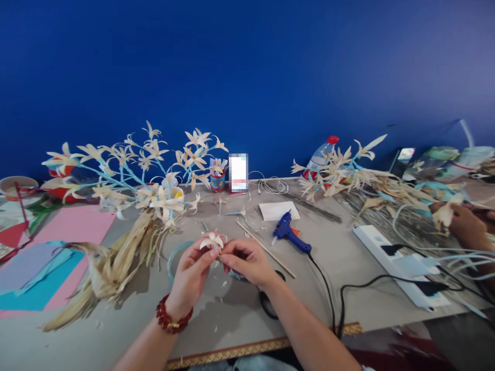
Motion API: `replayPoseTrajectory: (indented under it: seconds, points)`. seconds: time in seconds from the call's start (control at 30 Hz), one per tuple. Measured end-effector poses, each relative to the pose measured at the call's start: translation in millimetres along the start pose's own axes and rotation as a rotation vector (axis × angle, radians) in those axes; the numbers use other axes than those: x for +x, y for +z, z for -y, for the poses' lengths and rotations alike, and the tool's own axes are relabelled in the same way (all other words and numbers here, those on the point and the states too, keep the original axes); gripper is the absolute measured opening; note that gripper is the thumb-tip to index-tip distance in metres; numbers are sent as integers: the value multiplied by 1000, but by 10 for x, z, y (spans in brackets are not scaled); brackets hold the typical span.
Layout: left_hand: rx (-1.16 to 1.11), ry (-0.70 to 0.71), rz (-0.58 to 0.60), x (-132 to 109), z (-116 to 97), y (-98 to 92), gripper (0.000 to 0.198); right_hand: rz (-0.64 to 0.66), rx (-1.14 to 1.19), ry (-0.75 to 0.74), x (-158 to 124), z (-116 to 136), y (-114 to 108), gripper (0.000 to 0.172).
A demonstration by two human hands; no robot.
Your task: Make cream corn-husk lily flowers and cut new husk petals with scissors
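A small cream-white handmade flower (212, 240) is pinched in my left hand (193, 268), its petals spreading above the fingers. My right hand (243, 260) is closed at the flower's base, fingertips meeting those of the left; whatever thin part they pinch there is hidden. Below my right wrist lie black-handled scissors (269, 304), partly covered by the arm. A blue glue gun (291, 232) rests to the right, and a thin wooden stick (266, 249) lies just beyond my right hand. Left of my hands is a roll of pale blue tape (174, 260), partly hidden.
Dried corn husks (112, 268) and coloured paper (88, 224) cover the left side. Flower branches (124, 165) stand behind. A white power strip (398, 268) with trailing cords lies right. Another person's hand (462, 226) holds husk pieces at far right. Behind is a blue wall (247, 77).
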State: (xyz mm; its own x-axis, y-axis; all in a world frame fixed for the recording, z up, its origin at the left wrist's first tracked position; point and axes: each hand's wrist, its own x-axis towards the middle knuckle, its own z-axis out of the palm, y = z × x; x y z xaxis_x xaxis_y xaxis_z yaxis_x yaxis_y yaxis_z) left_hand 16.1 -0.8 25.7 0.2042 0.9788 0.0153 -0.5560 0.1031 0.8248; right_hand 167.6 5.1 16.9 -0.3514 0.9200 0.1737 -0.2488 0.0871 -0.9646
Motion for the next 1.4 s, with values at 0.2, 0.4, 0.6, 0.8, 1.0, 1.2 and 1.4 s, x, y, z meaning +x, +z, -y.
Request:
replayPoseTrajectory:
  seconds: [0.2, 0.4, 0.6, 0.8, 1.0, 1.2, 1.4]
  points:
    - [-40, -43, 5, -4, 27, -22, 17, 33, 130, 79, -3, 2, -1, 19]
    - [-50, -59, -29, 1, 40, -6, 19, 29, 141, 102, -5, -3, 17, 21]
    - [-60, -17, -4, -7, 56, 57, 8, -74, -17, -27, -16, -10, 46, 23]
    - [-37, -20, -12, -5, 40, 57, 4, -91, -77, 8, -5, 23, 42, 29]
    - [-36, -45, -13, 7, 33, 44, 4, -34, 92, 215, 15, -4, -8, 29]
    - [-88, -72, -13, 15, 29, 48, 8, -8, 100, 185, 25, 14, -19, 26]
    - [-127, -94, 58, 11, 17, 72, 7, -36, 1, 85, 14, 17, 11, 28]
